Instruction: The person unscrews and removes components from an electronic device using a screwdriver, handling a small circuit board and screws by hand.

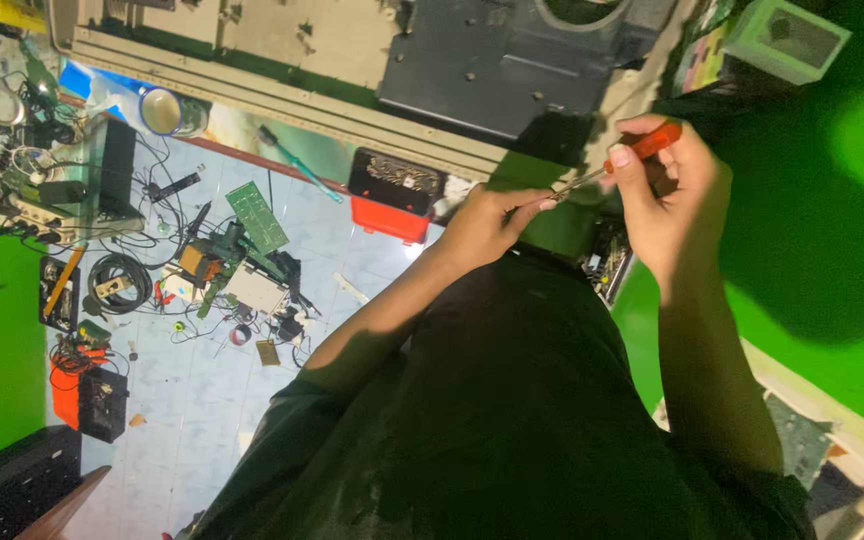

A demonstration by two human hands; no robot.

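While both hands meet over my dark shirt, this is how things lie.

Right hand: my right hand [667, 195] is curled shut around the orange handle of the screwdriver [607, 170], thumb pressed along the top of the grip.

Left hand: my left hand [492, 220] is pinched closed at the far end of the metal shaft, fingertips [542, 200] on or just at the tip; whether they hold a screw there I cannot tell.

Long axis: the screwdriver runs slantwise between the hands, handle high toward the right, tip lower toward the left.

Nearer hand: the left is at the working end, the right at the handle end.

Around it: a red and black box [392, 195] sits just beyond the left hand; a green circuit board [257, 217] and tangled cables [120, 283] lie well apart on the pale blue tiled floor [202, 400].

Hidden: the tip itself is covered by my fingers; the piece under the hands is in deep shadow and hard to make out, and my shirt blocks whatever lies below.
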